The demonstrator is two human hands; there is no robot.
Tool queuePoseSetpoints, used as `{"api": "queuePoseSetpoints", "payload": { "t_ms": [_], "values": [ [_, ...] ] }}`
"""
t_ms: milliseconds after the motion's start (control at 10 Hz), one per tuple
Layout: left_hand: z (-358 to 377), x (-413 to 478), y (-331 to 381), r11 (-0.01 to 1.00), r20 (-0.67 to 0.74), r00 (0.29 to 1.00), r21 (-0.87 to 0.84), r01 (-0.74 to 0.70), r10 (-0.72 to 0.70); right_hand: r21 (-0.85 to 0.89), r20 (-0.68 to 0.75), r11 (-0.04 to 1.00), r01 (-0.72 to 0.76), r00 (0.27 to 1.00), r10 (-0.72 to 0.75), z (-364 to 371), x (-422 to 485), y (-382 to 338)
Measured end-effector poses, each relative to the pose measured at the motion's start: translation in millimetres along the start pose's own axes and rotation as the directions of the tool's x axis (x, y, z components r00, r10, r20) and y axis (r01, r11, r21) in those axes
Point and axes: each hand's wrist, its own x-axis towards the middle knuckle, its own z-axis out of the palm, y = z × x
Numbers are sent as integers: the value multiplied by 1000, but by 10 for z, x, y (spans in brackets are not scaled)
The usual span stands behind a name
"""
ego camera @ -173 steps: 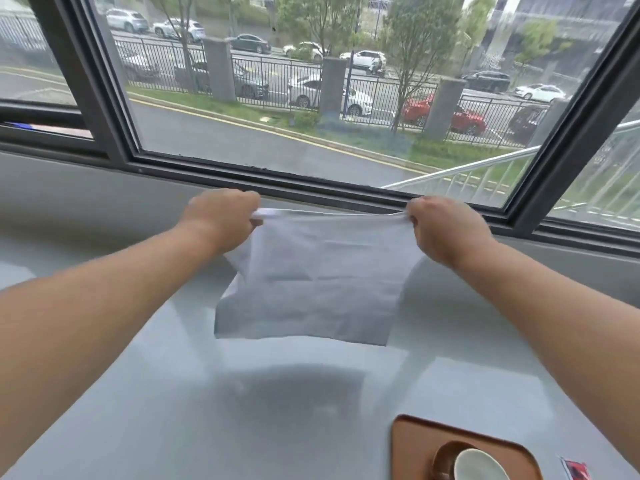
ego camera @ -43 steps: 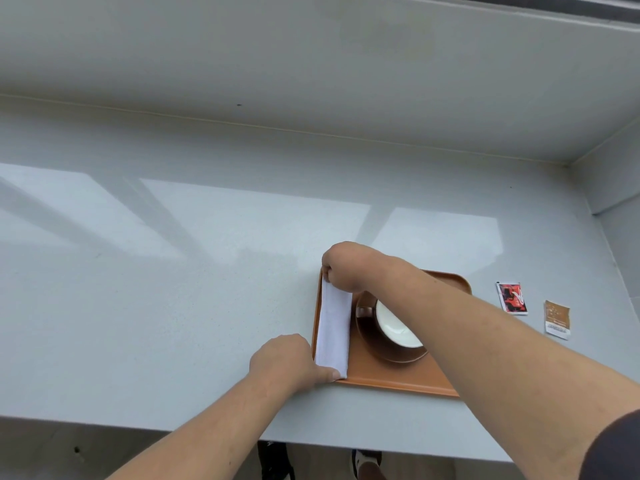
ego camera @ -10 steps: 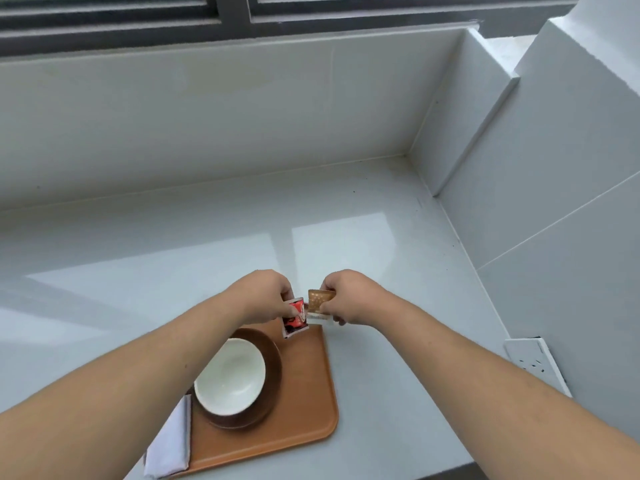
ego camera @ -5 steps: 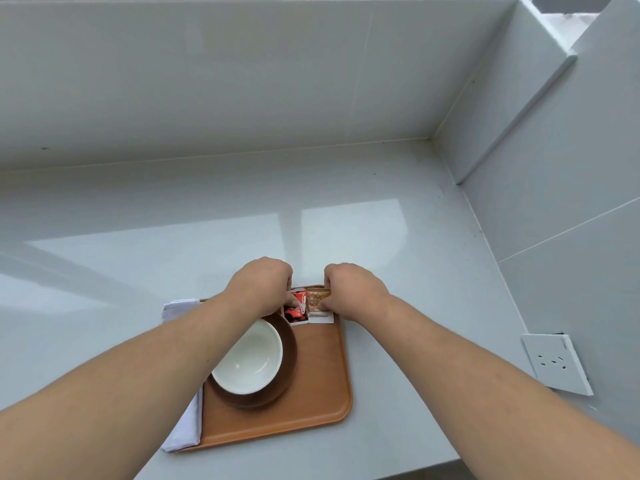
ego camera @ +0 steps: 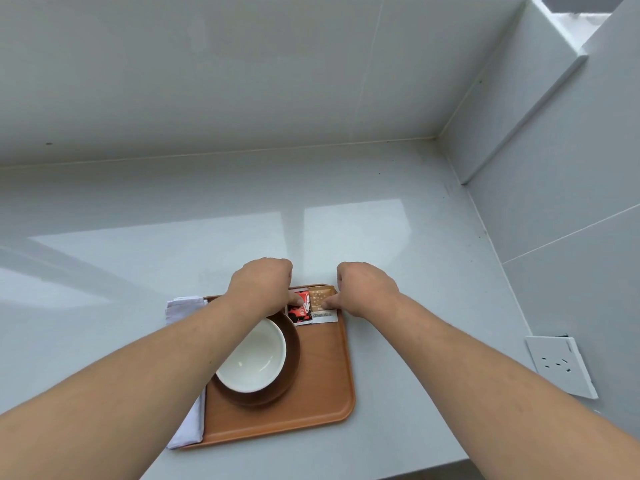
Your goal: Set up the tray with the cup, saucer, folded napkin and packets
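An orange-brown tray (ego camera: 322,375) lies on the pale counter near its front edge. On it a white cup (ego camera: 252,362) stands in a dark brown saucer (ego camera: 290,370). A folded white napkin (ego camera: 188,427) runs along the tray's left side, partly hidden under my left forearm. A red packet (ego camera: 300,314) and a brown packet (ego camera: 318,296) lie side by side, flat in the tray's far right corner. My left hand (ego camera: 259,285) has its thumb on the red packet. My right hand (ego camera: 367,289) presses a fingertip on the brown packet.
The grey counter (ego camera: 207,244) stretches far and left of the tray. A tiled wall rises behind it and another on the right, carrying a white socket (ego camera: 559,365). The counter's front edge runs just below the tray.
Both packets have come down from just above the tray's far right corner and now lie flat in it. My hands have spread slightly apart, fingers still on the packets.
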Motion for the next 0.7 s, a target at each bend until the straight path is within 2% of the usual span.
{"api": "queuePoseSetpoints", "payload": {
  "t_ms": [400, 600, 700],
  "values": [
    [0, -21, 57, 1000, 60, 998, 24, 19, -20, 76, 47, 996, -45, 998, 41, 120, -28, 22],
    [19, -41, 44, 1000, 22, 1000, 8, 9, -9, 29, 31, 999, -20, 999, 19, 125, -63, -5],
    [13, -69, 21, 1000, -32, 999, 2, -6, 6, -55, -66, 998, 34, 997, -37, 95, -123, -27]
  ]
}}
